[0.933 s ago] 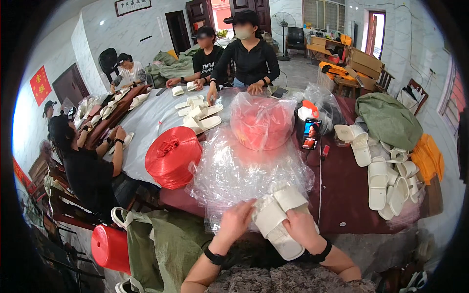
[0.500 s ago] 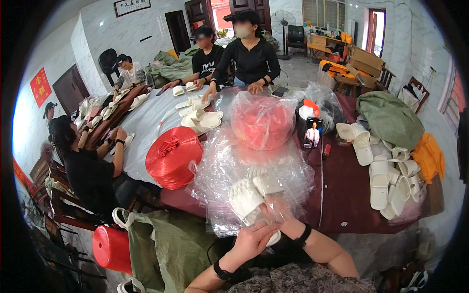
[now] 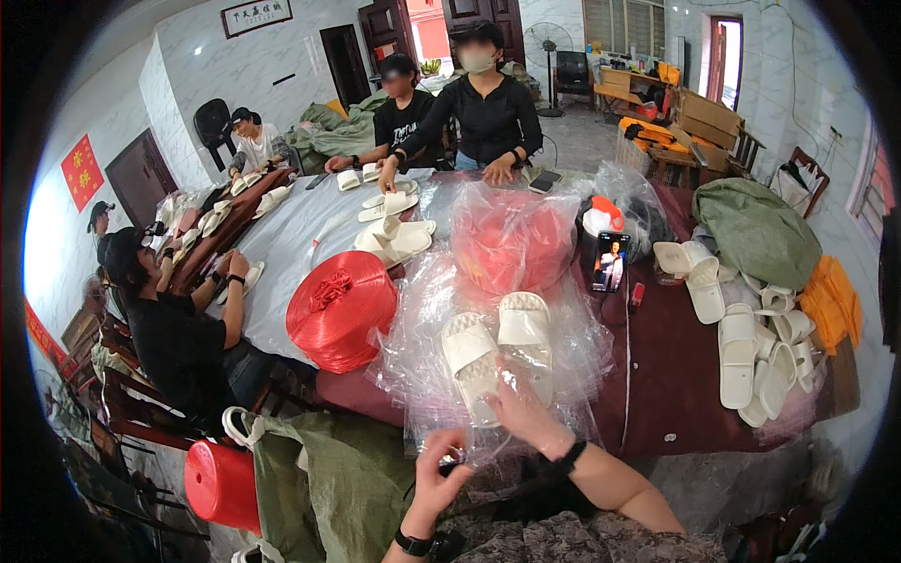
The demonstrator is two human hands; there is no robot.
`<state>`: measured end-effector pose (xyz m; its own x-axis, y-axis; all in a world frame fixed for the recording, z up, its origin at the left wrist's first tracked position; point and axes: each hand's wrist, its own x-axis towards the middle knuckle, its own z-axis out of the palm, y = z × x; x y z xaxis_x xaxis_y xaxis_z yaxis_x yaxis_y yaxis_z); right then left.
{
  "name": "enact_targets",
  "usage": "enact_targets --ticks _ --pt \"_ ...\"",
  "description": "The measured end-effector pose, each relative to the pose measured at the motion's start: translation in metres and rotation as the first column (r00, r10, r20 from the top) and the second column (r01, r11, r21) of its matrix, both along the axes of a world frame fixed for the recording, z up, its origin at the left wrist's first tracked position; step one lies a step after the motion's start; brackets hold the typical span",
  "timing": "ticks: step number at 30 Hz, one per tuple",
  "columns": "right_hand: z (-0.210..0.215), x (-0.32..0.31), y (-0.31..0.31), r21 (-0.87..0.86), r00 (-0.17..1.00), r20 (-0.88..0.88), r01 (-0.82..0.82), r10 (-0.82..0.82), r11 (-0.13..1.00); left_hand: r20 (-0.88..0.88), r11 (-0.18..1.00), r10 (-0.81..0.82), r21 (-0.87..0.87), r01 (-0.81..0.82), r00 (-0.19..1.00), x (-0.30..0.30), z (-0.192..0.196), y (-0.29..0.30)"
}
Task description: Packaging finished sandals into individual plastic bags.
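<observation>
While cream slippers (image 3: 471,355) lie amid clear bags (image 3: 422,324), lower center, my left grip (image 3: 437,480) curls part-open; right grip (image 3: 530,415) blurs over slippers, closure I cannot tell. Step looks like bagging; next move likely calls for finding bag mouth.

Right hand (image 3: 526,408): directly ahead, cream slipper pair (image 3: 469,347) on clear plastic bags (image 3: 584,371); beyond, bagged red roll (image 3: 514,246). Forward left: red twine roll (image 3: 338,311). Forward right: propped smartphone (image 3: 610,263). Far right: slipper heap (image 3: 738,357). Passage: maroon worktop (image 3: 671,380) strip between plastic bags and slipper heap.
</observation>
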<state>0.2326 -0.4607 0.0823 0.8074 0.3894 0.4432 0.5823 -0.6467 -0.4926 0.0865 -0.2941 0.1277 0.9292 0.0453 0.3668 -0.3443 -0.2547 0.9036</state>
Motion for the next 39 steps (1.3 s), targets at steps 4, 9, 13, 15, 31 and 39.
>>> enact_targets --ticks 4,9,13,15,31,39 --pt "0.044 -0.059 -0.048 -0.086 0.902 -0.229 -0.393 0.366 0.915 -0.262 0.886 0.288 -0.292 -0.360 0.921 0.017 -0.039 0.004" --pt "0.114 -0.083 -0.116 0.632 0.256 -0.557 -0.487 0.790 0.603 -0.437 0.866 0.165 -0.364 -0.342 0.884 0.036 -0.064 0.005" --pt "0.105 -0.067 -0.130 0.585 0.848 -0.423 -0.014 0.320 0.811 -0.477 0.918 0.119 -0.281 -0.280 0.871 0.047 -0.069 -0.006" --pt "0.089 -0.050 -0.127 0.415 0.895 -0.436 0.293 -0.094 0.861 -0.421 0.955 0.217 -0.096 -0.281 0.881 0.048 -0.061 -0.016" --pt "-0.008 -0.061 -0.121 0.304 0.774 -0.631 0.186 0.051 0.934 -0.613 0.602 -0.268 -0.709 -0.368 0.743 0.020 -0.092 -0.002" --pt "-0.015 -0.077 -0.101 0.792 0.594 -0.574 0.229 0.563 0.566 -0.061 -0.093 -0.727 -0.978 -0.186 0.684 0.006 -0.069 -0.013"
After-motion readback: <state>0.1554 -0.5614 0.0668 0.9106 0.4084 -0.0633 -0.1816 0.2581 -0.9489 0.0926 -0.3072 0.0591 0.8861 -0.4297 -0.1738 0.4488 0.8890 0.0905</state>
